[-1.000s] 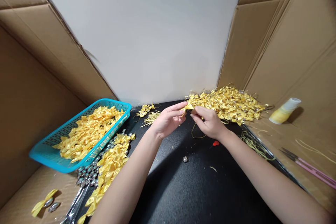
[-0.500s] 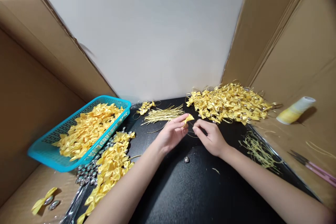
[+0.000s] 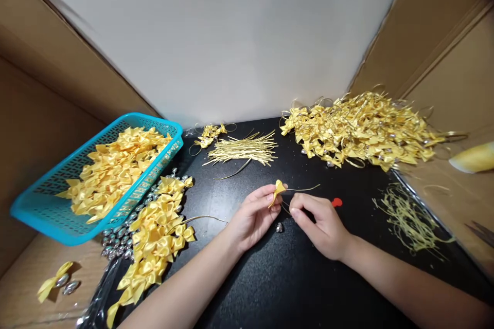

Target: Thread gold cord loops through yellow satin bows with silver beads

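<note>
My left hand [image 3: 252,218] pinches a small yellow ribbon bow [image 3: 278,190] between thumb and fingers. A thin gold cord [image 3: 304,188] sticks out from the bow toward the right, its tip free. Just right of the bow, my right hand [image 3: 322,223] is closed, thumb against curled fingers. Another stretch of cord [image 3: 285,206] runs from below the bow to those fingertips. On the black tabletop beneath, between both hands, lies a silver bead [image 3: 279,227]. Behind my hands rests a bundle of cut gold cords [image 3: 243,149].
A turquoise basket [image 3: 40,181] of yellow bows stands left, with loose bows [image 3: 154,247] and silver beads [image 3: 119,236] beside it. Back right is a heap of corded bows [image 3: 363,133]. Cord scraps [image 3: 409,218], scissors [image 3: 482,234] and a red piece [image 3: 337,202] lie right.
The view has shifted, and both hands appear slightly lower. The bow has turned more upright in my left hand, with a cord end now showing at its right. A red piece now shows beyond my right hand.
</note>
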The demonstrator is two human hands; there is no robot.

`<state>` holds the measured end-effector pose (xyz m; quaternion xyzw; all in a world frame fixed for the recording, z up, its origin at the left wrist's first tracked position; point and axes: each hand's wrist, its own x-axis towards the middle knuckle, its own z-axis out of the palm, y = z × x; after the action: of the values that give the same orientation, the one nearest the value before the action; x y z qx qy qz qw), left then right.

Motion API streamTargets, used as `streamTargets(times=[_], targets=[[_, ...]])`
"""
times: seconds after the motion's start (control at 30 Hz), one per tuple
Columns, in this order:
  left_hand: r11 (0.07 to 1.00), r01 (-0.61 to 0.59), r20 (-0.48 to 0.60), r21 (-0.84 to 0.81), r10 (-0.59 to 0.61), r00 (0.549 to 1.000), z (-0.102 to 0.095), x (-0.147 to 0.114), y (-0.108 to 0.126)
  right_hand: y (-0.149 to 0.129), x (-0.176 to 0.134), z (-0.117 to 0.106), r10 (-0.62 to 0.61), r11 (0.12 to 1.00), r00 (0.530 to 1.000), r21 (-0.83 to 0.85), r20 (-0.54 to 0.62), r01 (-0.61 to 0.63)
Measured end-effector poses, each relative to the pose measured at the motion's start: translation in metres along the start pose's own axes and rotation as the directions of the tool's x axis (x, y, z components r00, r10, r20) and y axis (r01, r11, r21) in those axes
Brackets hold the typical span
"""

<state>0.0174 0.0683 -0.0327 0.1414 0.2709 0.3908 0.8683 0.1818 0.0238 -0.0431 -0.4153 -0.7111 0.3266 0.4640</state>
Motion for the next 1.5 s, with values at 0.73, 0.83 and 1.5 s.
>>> streamTargets(times=[0.73,0.83,1.5], targets=[[0.981,0.163,0.139,-0.103,-0.148,0.979,0.0000,-0.0074,-0.0050,-0.0048,-0.0006,-0.0026,-0.029,0.999,0.999,-0.036,0.025,0.030],[0.982,0.167,0.144,-0.088,-0.154,0.978,-0.0002,-0.0075,-0.0051,-0.0049,-0.0006,-0.0023,-0.031,0.998,0.999,-0.045,0.025,0.033],[0.986,0.158,0.119,-0.047,-0.152,0.981,0.0015,-0.0082,-0.0042,-0.0058,-0.0004,-0.0034,-0.043,0.999,0.999,-0.033,0.027,0.043]])
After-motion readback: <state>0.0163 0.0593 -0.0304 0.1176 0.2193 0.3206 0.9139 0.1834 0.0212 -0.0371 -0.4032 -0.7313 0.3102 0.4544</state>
